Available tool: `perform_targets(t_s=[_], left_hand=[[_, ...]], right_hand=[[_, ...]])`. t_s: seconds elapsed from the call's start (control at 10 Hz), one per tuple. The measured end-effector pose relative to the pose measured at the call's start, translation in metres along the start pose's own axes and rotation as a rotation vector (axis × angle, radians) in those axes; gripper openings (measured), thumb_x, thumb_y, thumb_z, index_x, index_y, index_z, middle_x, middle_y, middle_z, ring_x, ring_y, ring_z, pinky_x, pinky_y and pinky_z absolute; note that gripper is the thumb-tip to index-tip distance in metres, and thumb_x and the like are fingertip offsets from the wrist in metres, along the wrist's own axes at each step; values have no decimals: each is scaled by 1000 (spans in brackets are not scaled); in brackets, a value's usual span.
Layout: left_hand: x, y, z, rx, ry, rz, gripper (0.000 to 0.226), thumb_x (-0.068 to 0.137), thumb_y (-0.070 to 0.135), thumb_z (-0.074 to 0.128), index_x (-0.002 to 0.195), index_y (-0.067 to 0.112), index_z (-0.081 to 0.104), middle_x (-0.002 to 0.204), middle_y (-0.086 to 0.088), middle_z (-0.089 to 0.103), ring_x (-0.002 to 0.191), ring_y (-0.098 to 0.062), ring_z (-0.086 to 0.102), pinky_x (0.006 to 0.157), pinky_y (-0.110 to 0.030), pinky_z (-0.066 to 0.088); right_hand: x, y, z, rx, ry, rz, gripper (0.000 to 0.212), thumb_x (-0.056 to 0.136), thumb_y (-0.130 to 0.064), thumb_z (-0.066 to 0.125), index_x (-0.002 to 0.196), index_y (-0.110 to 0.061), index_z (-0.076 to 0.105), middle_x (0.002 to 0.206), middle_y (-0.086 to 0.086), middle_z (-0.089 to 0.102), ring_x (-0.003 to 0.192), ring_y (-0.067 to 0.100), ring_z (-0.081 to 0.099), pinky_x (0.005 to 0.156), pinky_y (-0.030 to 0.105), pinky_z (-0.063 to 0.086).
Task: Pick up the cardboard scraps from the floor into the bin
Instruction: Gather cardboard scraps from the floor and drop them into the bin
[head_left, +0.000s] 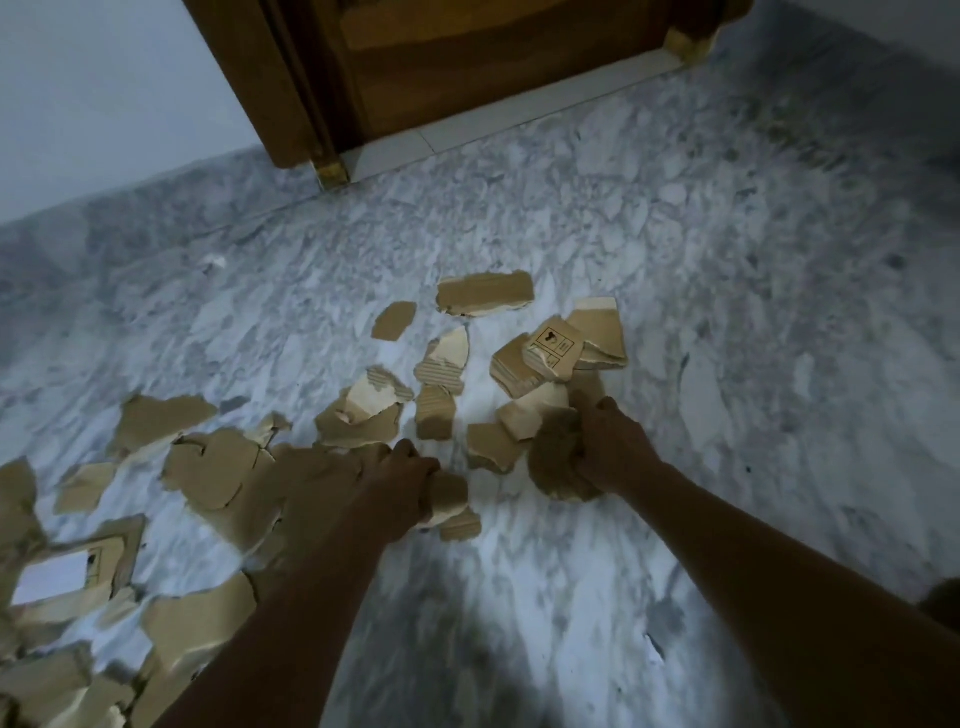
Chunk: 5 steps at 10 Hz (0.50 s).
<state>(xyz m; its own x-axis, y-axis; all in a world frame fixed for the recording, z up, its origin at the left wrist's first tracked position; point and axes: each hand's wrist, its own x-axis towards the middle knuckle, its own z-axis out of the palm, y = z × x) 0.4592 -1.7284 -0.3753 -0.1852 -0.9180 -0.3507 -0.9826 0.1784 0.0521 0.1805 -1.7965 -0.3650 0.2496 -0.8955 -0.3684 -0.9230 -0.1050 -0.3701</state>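
Torn cardboard scraps (485, 293) lie strewn over the grey marbled floor (727, 312), from the middle of the frame down to the lower left, where the heap is blurred and cut off by the edge. At centre the left hand (408, 475) has its fingers curled round a pale scrap (449, 496), much of it hidden under the knuckles. To its right the right hand (615, 441) clutches a dark crumpled piece (556, 457), its fingertips buried in the cardboard and out of sight. Above that hand a scrap with printed symbols (553, 345) rests on a small pile; the marks are too small to read. At lower left a piece with a white label (57, 577) is blurred. A wooden door (467, 62) at the top is cut off by the frame.
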Motion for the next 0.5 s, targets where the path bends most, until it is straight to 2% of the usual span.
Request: perform_targets(t_s=[0.1,0.2,0.3,0.4,0.5], left_hand=[[1,-5,9,98,23,-18,33,50,43,73,80,30,65,83,3,59,89,-30,61,71,-46,49],[2,-1,-4,13,19,14,26,61,40,66,85,29,62,86,5,50,90,-25,59,76,-43,47],[11,-8,-27,-325,-100,111,25,65,33,72,81,19,60,78,8,43,75,-17,54,63,-26,38],[20,-13,-49,-437,-229,188,34,70,18,82,96,12,61,87,7,52,81,-10,49,67,-24,37],[23,-14,-61,-517,-214,159,33,76,27,76,100,25,54,93,9,55,82,-11,56,75,-34,51]], right_hand=[[-8,-3,-6,159,10,-44,68,71,-56,54,130,-29,36,101,0,60,86,23,65,71,35,52],[-9,4,-8,70,-118,-39,52,79,-40,66,124,-17,54,107,4,67,102,27,66,79,27,46],[-9,4,-21,-81,-211,-27,32,86,-32,69,112,-14,65,114,8,69,110,25,65,86,26,48],[-7,-2,-43,-107,-266,-14,26,87,-37,61,104,-18,64,108,9,67,110,25,64,78,23,40],[-2,-19,-66,-229,-284,16,28,84,-21,72,110,-15,64,107,10,64,107,30,64,79,30,45]])
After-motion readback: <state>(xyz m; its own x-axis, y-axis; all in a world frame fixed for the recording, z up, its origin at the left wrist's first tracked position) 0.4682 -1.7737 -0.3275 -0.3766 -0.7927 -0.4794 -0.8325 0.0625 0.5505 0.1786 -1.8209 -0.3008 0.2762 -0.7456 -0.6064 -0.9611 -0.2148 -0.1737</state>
